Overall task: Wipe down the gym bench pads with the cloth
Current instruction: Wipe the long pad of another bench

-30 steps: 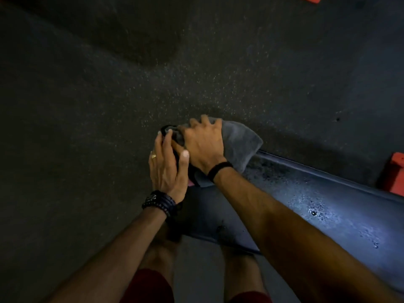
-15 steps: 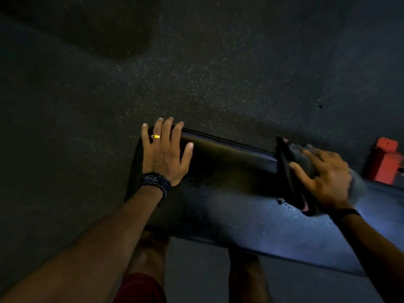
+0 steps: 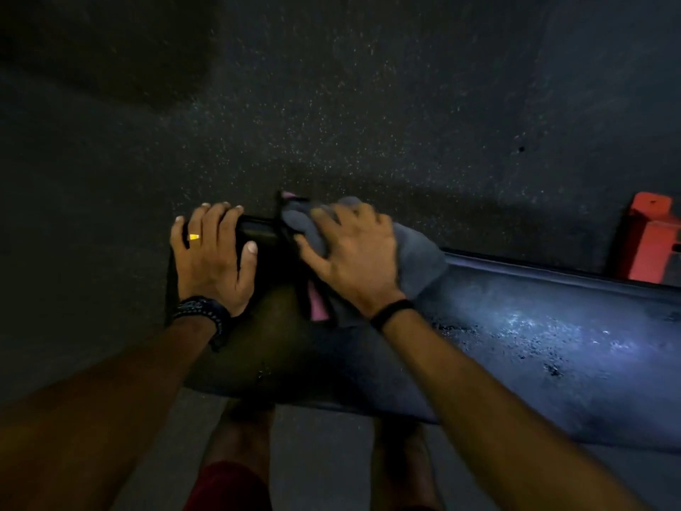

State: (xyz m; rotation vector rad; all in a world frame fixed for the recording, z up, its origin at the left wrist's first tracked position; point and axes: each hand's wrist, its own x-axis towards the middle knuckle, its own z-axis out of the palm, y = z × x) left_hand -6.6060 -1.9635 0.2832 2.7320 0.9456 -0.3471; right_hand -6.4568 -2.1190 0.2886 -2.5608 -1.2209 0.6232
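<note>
A long black bench pad [image 3: 516, 348] runs from the lower middle to the right edge, shiny with wet streaks. My left hand [image 3: 210, 260] lies flat on the pad's left end, fingers spread over the far edge, wearing a ring and a dark bead bracelet. My right hand [image 3: 353, 252] presses a grey cloth [image 3: 420, 263] onto the pad just right of the left hand. The cloth has a black edge and a pink patch [image 3: 318, 304] showing under the palm.
Dark speckled rubber floor [image 3: 331, 105] fills the area beyond the bench. A red-orange block [image 3: 648, 245] stands at the right edge behind the pad. My legs and dark red shorts [image 3: 228, 488] show below, on a paler strip of floor.
My right hand has swept the cloth leftward along the pad, from the right side back up close to my left hand. The left hand has stayed on the pad's left end.
</note>
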